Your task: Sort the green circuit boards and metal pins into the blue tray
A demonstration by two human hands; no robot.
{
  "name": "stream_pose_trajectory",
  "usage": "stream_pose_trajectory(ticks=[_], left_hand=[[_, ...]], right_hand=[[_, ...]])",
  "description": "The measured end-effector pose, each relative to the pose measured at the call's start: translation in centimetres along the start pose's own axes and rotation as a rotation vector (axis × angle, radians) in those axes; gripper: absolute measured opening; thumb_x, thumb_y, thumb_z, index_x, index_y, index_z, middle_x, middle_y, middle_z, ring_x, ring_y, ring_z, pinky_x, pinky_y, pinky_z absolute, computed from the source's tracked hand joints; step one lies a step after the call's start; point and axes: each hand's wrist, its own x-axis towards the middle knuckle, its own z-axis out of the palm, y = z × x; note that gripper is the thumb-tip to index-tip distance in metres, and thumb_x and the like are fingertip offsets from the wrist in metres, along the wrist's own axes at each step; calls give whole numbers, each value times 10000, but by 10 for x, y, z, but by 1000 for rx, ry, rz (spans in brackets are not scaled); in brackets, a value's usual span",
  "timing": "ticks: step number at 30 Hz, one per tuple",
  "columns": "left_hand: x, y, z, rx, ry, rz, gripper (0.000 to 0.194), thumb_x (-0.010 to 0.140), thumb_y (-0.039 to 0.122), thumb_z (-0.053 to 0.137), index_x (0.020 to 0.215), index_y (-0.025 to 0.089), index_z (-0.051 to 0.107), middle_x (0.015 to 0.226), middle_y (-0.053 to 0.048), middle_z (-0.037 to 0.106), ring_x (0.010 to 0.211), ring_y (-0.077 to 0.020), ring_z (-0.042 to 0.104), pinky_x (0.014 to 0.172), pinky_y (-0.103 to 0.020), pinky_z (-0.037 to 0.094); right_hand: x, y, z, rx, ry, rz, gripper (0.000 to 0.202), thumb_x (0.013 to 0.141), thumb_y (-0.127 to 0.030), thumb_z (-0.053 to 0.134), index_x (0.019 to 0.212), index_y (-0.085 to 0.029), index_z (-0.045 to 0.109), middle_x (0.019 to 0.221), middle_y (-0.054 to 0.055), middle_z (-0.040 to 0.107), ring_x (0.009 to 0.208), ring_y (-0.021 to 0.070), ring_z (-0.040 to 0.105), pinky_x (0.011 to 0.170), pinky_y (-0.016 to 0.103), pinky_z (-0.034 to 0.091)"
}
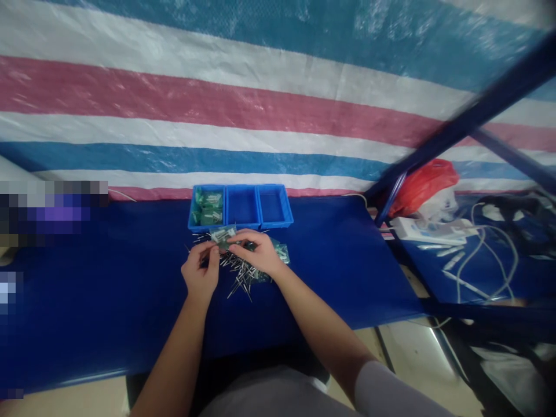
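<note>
Both hands meet over a blue table, just in front of a row of blue bins. Between them is a small clear-green plastic packet (pixel 223 235) with pale pieces inside. My left hand (pixel 201 268) pinches its lower left side with thumb and fingers. My right hand (pixel 257 250) grips the packet's right side, fingers closed. Beneath and between the hands lies a loose pile of thin metal pins (pixel 242 278). More green packets (pixel 282 253) lie by the right wrist, partly covered by it. The left bin (pixel 190 217) holds several similar green packets.
The middle bin (pixel 242 207) and right bin (pixel 273 207) show bare blue bottoms. A striped tarp (pixel 260 133) hangs behind the table (pixel 108 278). On the right are a dark metal frame, a red bag (pixel 425 184), a power strip and white cables.
</note>
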Motion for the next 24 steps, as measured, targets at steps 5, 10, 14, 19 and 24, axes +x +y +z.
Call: stream_pose_trajectory(ticks=[5, 10, 14, 19, 24], left_hand=[[0, 1, 5, 30, 20, -34, 191, 846, 300, 685, 989, 176, 655, 811, -9, 738, 714, -131, 729, 725, -250, 585], [0, 1, 6, -54, 63, -40, 232, 833, 318, 707, 1001, 175, 636, 850, -14, 734, 662, -125, 722, 688, -250, 587], [4, 7, 4, -9, 157, -111, 318, 871, 371, 666, 1110, 176, 591, 913, -34, 733, 644, -114, 711, 666, -254, 582], [24, 19, 0, 47, 285, -85, 335, 914, 391, 607, 1163, 167, 584, 950, -44, 726, 690, -123, 719, 724, -292, 595], [61, 11, -9, 221, 414, -100, 355, 907, 440, 596, 1070, 131, 657, 946, -78, 732, 851, -172, 724, 838, -337, 592]], right_hand=[[1, 3, 1, -26, 61, -41, 133, 855, -317, 709, 908, -208, 763, 1007, 63, 717, 735, 131, 659, 698, 307, 576], [1, 5, 0, -39, 35, -28, 121, 857, -315, 709, 912, -219, 758, 1016, 59, 720, 762, 136, 666, 702, 315, 585], [2, 6, 1, -45, 28, -69, 112, 877, -304, 685, 905, -213, 743, 1020, 71, 733, 878, 167, 691, 707, 318, 580], [3, 6, 2, -74, 33, -86, 117, 908, -294, 644, 905, -213, 729, 994, 70, 747, 924, 175, 696, 703, 319, 567], [4, 7, -1, -77, 39, -91, 135, 916, -304, 633, 922, -209, 729, 963, 65, 748, 867, 165, 686, 693, 315, 556]])
